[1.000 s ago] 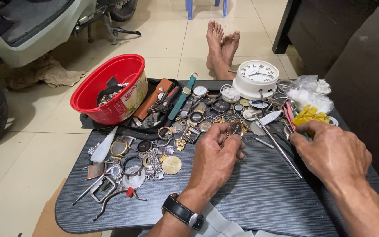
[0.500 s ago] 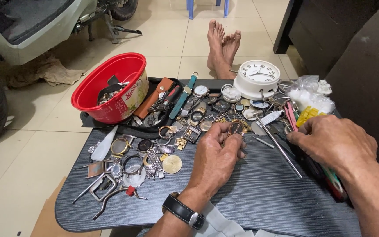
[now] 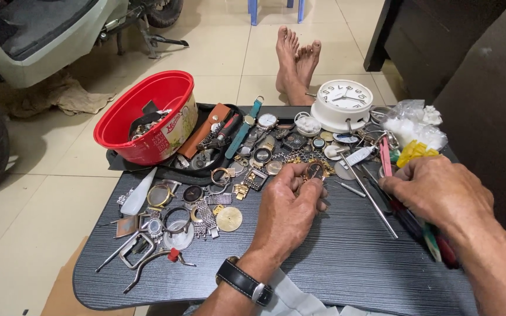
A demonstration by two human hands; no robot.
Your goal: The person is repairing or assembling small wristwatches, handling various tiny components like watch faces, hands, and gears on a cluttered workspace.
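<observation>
A small gold watch case point(image 3: 314, 171) was held upright at the fingertips of the left hand point(image 3: 285, 213), the grip narrow and closed on its rim, just above the dark wood-grain surface point(image 3: 346, 263) and near its middle. A black-strapped wristwatch point(image 3: 243, 281) was worn on that wrist. The right hand point(image 3: 440, 193) was laid palm down over a row of tools point(image 3: 434, 243) at the right edge of the surface; its fingers were curled onto them, but whether one was truly gripped could not be told. Thin metal rods point(image 3: 370, 196) were seen between the two hands, lying at a slant. Loose watch parts point(image 3: 206, 205), bezels, dials and strap pieces, were spread over the left half of the surface, with a spring-handled metal tool point(image 3: 147, 263) nearest the front edge. A red bowl point(image 3: 147, 114) holding dark straps was set at the far left corner, tilted, on a black pouch. A white alarm clock point(image 3: 344, 102) was stood at the far edge, beside a clear bag of white bits point(image 3: 414, 126) and a yellow piece point(image 3: 414, 152). A teal-strapped watch point(image 3: 252, 126) was laid near the bowl. Bare feet point(image 3: 296, 61) were noted on the tiled floor beyond.
</observation>
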